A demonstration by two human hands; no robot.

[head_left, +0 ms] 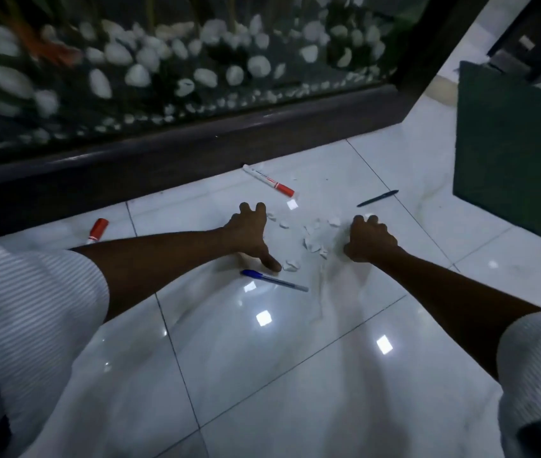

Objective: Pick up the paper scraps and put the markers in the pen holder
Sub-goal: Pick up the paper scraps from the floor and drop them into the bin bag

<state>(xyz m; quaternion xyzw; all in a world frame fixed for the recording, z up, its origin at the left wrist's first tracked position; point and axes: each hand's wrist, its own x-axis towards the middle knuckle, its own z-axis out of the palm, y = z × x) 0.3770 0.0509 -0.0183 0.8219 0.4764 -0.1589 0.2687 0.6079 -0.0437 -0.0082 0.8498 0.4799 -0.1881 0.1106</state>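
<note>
Reaching to mid-frame, my left hand (248, 231) spreads beside the paper scraps (315, 238); my right hand (370, 238) curls, contents hidden. One marker (267, 180) lies above; another (97, 230) is half-hidden at left.

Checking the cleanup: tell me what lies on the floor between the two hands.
In the head view, white paper scraps lie scattered on the glossy tile between the left hand and the right hand; nothing else shows there.
</note>
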